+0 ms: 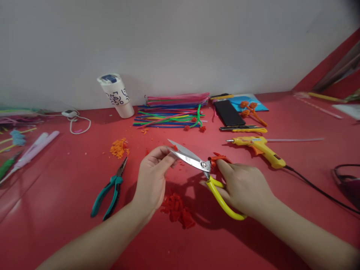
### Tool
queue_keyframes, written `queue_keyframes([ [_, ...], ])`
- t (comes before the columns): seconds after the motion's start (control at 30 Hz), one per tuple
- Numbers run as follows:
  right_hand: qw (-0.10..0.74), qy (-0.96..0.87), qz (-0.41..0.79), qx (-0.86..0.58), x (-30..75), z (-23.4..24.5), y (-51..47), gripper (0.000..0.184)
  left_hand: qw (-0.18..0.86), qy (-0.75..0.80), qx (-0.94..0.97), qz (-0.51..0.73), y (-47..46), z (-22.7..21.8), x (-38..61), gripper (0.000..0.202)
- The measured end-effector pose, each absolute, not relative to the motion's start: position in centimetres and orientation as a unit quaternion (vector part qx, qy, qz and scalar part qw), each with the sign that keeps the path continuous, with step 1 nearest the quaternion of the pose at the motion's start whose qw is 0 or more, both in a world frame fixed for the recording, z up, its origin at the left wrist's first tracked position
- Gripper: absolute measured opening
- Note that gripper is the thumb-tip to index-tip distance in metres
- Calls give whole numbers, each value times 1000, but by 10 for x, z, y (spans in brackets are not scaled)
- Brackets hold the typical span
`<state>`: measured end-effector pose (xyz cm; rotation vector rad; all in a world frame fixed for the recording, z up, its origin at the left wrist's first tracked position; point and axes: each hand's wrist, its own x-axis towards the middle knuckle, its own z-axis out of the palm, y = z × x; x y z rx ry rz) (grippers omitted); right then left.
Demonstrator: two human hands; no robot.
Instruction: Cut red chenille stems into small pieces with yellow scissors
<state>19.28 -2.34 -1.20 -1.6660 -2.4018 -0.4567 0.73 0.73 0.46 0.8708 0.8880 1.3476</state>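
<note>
My right hand [247,185] is closed around the yellow handles of a pair of scissors [192,159], whose blades stand apart and point left. Beyond that hand's fingers lies some orange-red material [218,159]; whether they touch it I cannot tell. My left hand [154,168] is closed in a pinch by the blade tips, with a small red piece [174,147] at its fingertips between the blades. Below the blades, a pile of red scraps [178,212] lies on the red table [152,243]. Left of my left hand are teal-handled pliers [114,191] and a heap of orange bits [119,148].
Along the wall lie colourful pipe cleaners [171,112], a white tumbler [116,95] and a black phone [230,112]. To the right, a yellow glue gun [258,146] trails its black cord. A pink-white tool [38,148] and a white cable [80,125] are at the left.
</note>
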Motion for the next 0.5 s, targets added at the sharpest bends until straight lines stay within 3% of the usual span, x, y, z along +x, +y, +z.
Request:
queue_keyframes([
  [0.5, 125, -819, -154, -538, 192, -19, -24, 39, 589, 395, 371, 600, 6, 7, 8, 2],
])
